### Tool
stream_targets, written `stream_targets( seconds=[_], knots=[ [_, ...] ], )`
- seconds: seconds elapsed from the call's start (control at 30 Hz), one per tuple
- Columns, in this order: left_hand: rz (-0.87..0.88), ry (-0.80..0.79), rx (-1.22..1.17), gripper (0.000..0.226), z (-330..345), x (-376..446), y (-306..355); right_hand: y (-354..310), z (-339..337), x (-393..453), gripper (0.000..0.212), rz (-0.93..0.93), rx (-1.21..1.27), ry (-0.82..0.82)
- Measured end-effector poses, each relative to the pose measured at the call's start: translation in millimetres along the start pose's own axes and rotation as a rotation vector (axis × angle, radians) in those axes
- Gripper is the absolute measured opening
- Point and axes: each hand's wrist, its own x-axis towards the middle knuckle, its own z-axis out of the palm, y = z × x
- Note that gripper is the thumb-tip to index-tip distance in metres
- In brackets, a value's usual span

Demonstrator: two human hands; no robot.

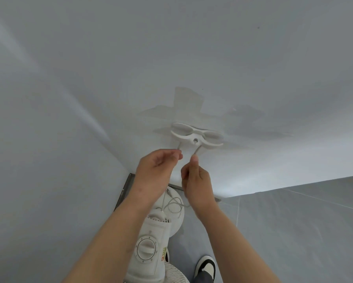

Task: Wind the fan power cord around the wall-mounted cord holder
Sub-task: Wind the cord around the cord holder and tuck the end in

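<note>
A white cord holder [196, 135] with two curved arms is fixed to the white wall. The white power cord [198, 149] loops behind the holder, and its two strands come down to my hands. My left hand [158, 170] pinches the left strand just below the holder. My right hand [196, 177] pinches the right strand between thumb and fingers. Slack cord [174, 203] hangs down in loops to the white fan [151, 242] standing below, between my forearms.
The holder sits near a room corner, with a second white wall [49, 139] close on the left. A patch of peeled paint [188, 103] lies above the holder. Grey floor tiles [294, 231] stretch to the right. A black-and-white shoe [205, 266] stands beside the fan.
</note>
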Motion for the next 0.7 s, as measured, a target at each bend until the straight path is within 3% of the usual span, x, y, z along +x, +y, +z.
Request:
stream_targets(
  seconds=[0.23,0.43,0.53,0.7],
  knots=[
    [0.001,-0.022,0.140,0.018,5.9,25.3,2.8,7.4,7.5,-1.2,0.054,-0.133,-0.197,-0.009],
    [0.038,-0.167,0.249,0.020,1.3,28.4,3.9,20.2,25.4,-12.5,0.006,-0.183,-0.347,-0.175],
    [0.000,-0.297,0.291,0.019,-3.6,28.0,0.7,29.8,31.3,-17.5,0.017,-0.170,-0.386,-0.234],
    [-0.086,-0.376,0.213,0.026,-19.0,26.5,-15.1,51.3,12.8,-23.5,0.036,-0.112,-0.388,-0.278]
  ],
)
